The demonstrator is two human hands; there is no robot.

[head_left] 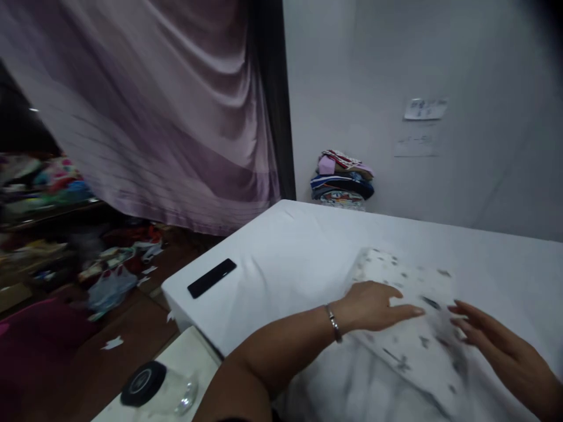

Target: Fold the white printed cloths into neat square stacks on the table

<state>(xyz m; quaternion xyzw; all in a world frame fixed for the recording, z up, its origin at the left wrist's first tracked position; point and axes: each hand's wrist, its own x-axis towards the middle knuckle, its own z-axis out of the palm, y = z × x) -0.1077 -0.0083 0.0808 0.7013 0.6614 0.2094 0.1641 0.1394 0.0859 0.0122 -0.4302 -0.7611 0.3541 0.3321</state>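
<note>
A folded white cloth (422,346) with a scattered dark and grey print lies on the white table near its front edge, somewhat blurred. Across the upper left part of this cloth stretches my left hand (373,306), palm down, its fingers and thumb apart, with a silver bracelet on the wrist. At the cloth's right side is my right hand (497,343), fingers extended and apart. Motion blur hides whether its fingertips touch the cloth. Loose whitish material shows below the left forearm.
A black phone (212,278) lies on the white table (299,246) at left. A clear jar with a black lid (144,384) is on a lower surface. Folded clothes (343,181) are stacked by the wall. A purple curtain (176,117) hangs over a cluttered floor.
</note>
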